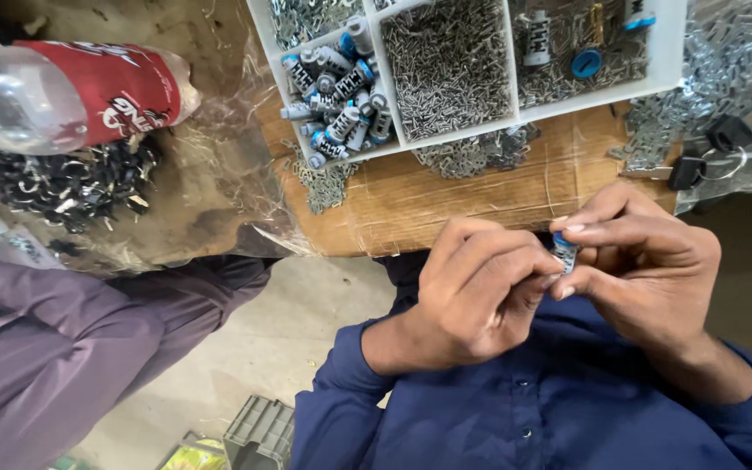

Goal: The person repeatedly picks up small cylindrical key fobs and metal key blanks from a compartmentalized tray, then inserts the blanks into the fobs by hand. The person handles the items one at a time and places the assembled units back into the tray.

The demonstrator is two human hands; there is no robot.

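The small blue-capped cylinder (564,253) stands roughly upright between both hands; right hand (646,252) pinches it (fingertips closed), left hand (480,292) curled against its lower end.

A clear plastic bottle (63,91) with a red label (119,87) lies at upper left.
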